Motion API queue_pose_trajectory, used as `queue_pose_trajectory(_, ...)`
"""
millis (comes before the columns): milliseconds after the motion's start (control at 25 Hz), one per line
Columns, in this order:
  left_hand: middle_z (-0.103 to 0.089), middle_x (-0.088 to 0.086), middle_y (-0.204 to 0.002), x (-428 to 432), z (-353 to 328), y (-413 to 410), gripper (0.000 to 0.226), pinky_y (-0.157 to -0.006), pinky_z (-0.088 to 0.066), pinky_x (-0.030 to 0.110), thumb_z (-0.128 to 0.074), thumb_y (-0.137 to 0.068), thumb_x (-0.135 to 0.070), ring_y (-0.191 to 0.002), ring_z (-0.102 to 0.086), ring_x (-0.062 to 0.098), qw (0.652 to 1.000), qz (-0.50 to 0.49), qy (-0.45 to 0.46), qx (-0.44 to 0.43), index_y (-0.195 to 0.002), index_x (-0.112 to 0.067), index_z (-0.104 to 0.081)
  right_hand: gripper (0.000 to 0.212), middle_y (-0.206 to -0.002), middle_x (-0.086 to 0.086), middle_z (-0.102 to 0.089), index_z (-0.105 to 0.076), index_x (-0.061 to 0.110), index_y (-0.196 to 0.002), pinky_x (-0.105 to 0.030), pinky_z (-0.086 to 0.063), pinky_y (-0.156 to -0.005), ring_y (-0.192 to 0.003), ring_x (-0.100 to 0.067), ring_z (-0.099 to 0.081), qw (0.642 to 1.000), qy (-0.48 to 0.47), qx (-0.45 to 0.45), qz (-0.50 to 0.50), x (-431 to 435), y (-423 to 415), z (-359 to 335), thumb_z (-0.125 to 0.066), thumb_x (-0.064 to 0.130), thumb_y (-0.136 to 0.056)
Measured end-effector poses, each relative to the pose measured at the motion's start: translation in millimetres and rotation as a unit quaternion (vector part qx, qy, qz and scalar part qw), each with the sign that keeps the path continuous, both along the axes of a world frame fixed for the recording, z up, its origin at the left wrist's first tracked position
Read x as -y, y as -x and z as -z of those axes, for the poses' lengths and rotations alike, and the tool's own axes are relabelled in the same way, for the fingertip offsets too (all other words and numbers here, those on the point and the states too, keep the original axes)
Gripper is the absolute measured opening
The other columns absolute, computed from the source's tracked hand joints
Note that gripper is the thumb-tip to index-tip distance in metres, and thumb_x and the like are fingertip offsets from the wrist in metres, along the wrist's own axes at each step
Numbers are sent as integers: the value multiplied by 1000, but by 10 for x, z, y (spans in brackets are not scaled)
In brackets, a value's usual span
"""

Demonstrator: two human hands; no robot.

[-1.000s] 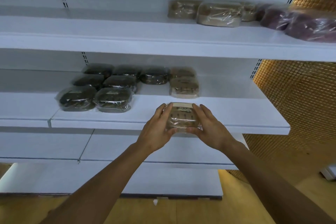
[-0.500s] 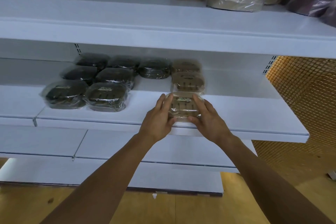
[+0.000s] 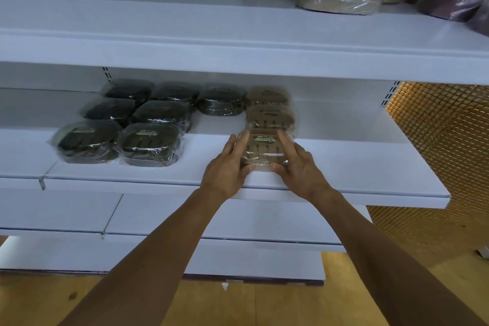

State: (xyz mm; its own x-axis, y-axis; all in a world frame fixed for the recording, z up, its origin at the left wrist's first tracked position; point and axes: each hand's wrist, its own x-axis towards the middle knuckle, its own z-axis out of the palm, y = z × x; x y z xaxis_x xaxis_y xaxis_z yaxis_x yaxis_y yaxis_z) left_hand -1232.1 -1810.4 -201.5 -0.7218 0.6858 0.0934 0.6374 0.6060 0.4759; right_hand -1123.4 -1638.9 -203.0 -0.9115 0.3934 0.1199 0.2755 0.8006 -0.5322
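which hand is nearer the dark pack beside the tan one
Left. The left hand holds the tan pack by its left edge, right of that dark pack; the right hand holds its other edge, farther off.

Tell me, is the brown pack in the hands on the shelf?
On it: the brown pack lies flat on the middle shelf; left hand and right hand hold its sides.
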Motion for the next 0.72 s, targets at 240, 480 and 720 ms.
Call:
queue_pose_trajectory(240,3,9,-166,155,-141,-125,99,-106,-43,45,-64,-94,-36,-135,-48,34,997,11,-2,76,-152,-47,16,97,-158,-12,-24,13,48,-150,-57,-35,-110,-143,-35,-28,998,60,-6,15,102,-250,-152,-56,66,-84)
queue_pose_trajectory(480,11,6,-165,388,-192,-374,94,-112,-37,47,-58,-96,-43,-134,-48,34,997,27,22,69,-152,-44,17,87,-165,-3,2,5,19,-157,-38,-14,-122,-152,-20,-1,997,0,82,16,181,-627,-216,-49,51,-96)
queue_pose_trajectory(720,13,1,-165,530,-485,-667,85,-119,-22,38,-51,-99,-47,-152,-7,24,997,70,21,-10,-158,-30,9,80,-165,-2,-2,-1,16,-157,-32,-12,-121,-151,-18,-4,992,-60,105,-19,377,-789,-519,-42,52,-99)
